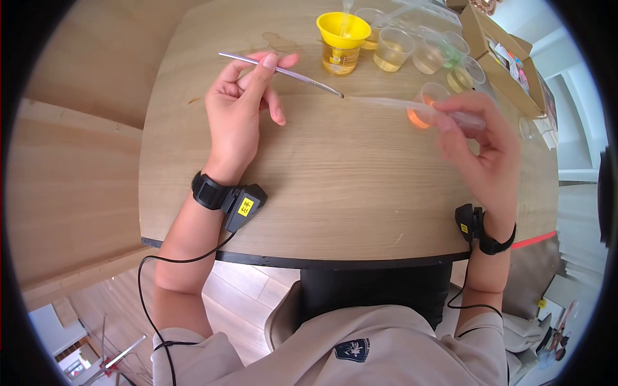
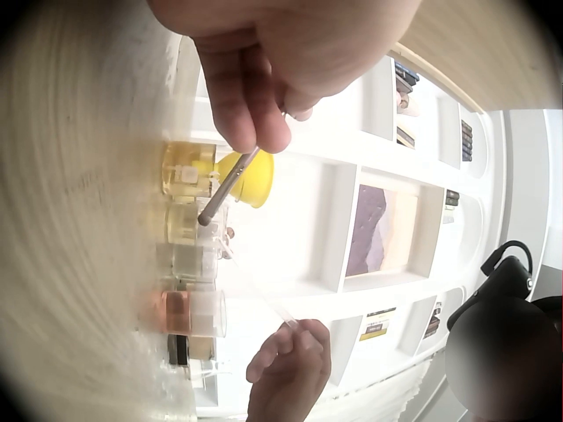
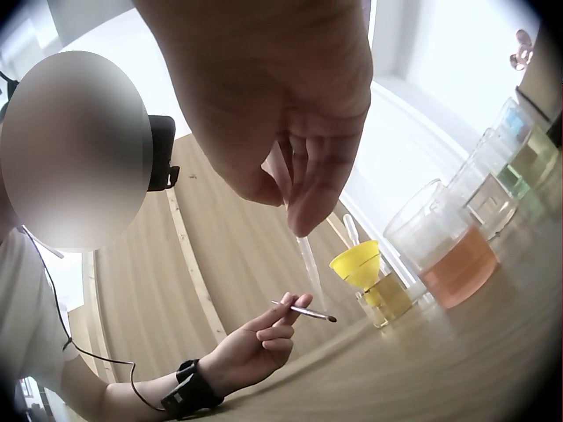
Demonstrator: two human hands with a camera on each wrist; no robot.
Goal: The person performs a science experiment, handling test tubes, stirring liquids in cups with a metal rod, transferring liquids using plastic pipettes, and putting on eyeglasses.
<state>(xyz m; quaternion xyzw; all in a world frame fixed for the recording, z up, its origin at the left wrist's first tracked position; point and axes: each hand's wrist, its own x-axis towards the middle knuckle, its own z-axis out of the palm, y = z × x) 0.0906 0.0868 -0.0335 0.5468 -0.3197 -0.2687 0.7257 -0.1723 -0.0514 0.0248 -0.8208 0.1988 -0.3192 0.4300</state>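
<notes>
Across left grip (image 1: 239, 114), slim rod (image 1: 299, 76) (dark-tipped), ends protruding

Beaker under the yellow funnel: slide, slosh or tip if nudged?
The beaker stands flat, so a gentle nudge would probably slide it; the amber liquid inside may slosh. The yellow funnel sits high with a clear dropper standing in it, so the top likely wobbles first.

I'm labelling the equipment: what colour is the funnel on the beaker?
Bright yellow plastic funnel; the head view shows it best.
</notes>
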